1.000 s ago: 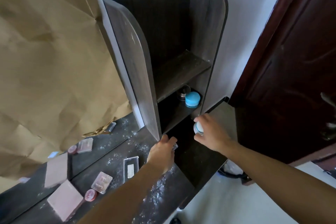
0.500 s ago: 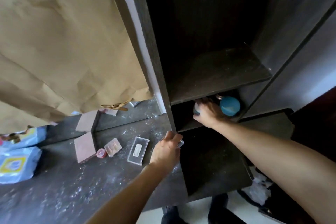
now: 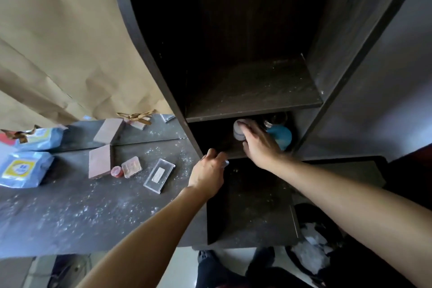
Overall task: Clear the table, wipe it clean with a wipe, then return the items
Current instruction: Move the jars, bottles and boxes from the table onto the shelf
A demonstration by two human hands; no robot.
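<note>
The dusty worktop [image 3: 70, 213] carries blue packets [image 3: 22, 169], a pink box [image 3: 100, 161] and a clear case [image 3: 159, 175]. Beside it stands the dark shelf unit [image 3: 252, 86]. My right hand [image 3: 259, 145] reaches into its low compartment, fingers closed around a small white jar [image 3: 238, 130] beside a blue jar [image 3: 281, 137]. My left hand [image 3: 208, 174] is curled around something small and clear at the unit's edge.

Creased brown paper [image 3: 58, 37] hangs beside a dark shelf unit [image 3: 252, 91].

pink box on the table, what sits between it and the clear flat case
In the head view, between the pink box and the clear flat case sit a small red round pot and a pinkish compact, side by side.
</note>
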